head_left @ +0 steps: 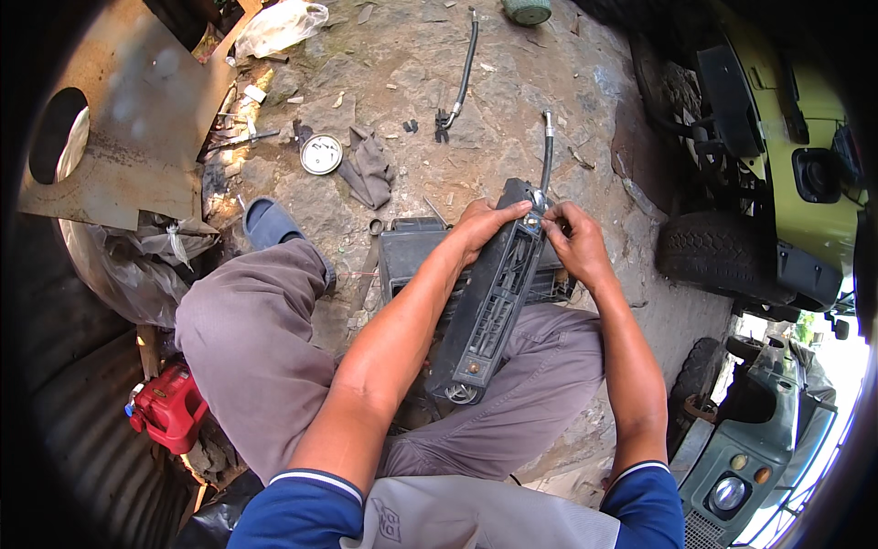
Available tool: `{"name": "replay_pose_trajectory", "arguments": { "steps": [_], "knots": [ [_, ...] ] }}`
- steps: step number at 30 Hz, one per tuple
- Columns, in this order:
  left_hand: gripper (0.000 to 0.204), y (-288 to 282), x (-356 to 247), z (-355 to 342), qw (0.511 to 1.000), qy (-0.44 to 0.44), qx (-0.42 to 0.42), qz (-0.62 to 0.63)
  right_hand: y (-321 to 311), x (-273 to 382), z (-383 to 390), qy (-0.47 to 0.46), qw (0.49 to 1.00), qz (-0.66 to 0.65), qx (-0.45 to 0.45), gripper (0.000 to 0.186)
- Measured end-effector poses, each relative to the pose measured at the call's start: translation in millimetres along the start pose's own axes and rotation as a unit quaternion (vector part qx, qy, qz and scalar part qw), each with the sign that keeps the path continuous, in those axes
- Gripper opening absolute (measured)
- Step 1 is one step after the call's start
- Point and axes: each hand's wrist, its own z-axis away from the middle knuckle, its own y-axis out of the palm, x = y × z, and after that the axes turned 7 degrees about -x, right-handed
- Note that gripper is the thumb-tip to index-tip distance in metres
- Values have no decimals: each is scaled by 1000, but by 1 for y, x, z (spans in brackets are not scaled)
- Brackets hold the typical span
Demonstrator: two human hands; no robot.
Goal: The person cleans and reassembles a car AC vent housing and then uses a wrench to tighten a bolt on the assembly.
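A long black housing (485, 320) with a slatted, channel-like inner face lies slanted across my lap, its top end up and to the right. My left hand (485, 224) grips its upper left side, thumb across the top. At that top end, my right hand (572, 233) has its fingers pinched at a small metal fitting (532, 218); whether a small piece is between them is too small to tell. A black hose (548, 151) with a metal tip rises from that end. Beneath the housing, partly hidden, is a black plastic case (407, 261).
Beyond are a loose hose (468, 64), a round tin (321, 154) and a grey rag (370, 174). At left are a rusty sheet (119, 119) and red jerrycan (174, 407); at right, a yellow-green vehicle (805, 91), tyre (713, 256) and second vehicle (741, 457).
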Motion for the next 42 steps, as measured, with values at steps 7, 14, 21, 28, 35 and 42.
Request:
{"name": "replay_pose_trajectory", "arguments": {
  "steps": [7,14,21,28,35,42],
  "knots": [
    [49,2,-2,2,1000,-5,-4,-8,8,0,4,-22,998,17,-58,9],
    [49,3,-2,2,1000,-8,-4,1,12,-3,10,-141,988,17,-57,13],
    [48,3,-3,3,1000,-6,2,11,10,0,11,-117,993,19,-25,14],
    [51,3,-3,4,1000,-10,-4,4,11,-8,8,-144,989,20,-18,15],
    [50,0,-2,1,1000,-5,-7,-10,3,6,5,-32,999,20,9,16],
    [50,3,-3,3,1000,-1,-2,-4,4,-3,5,-68,995,66,13,20]
  ]
}}
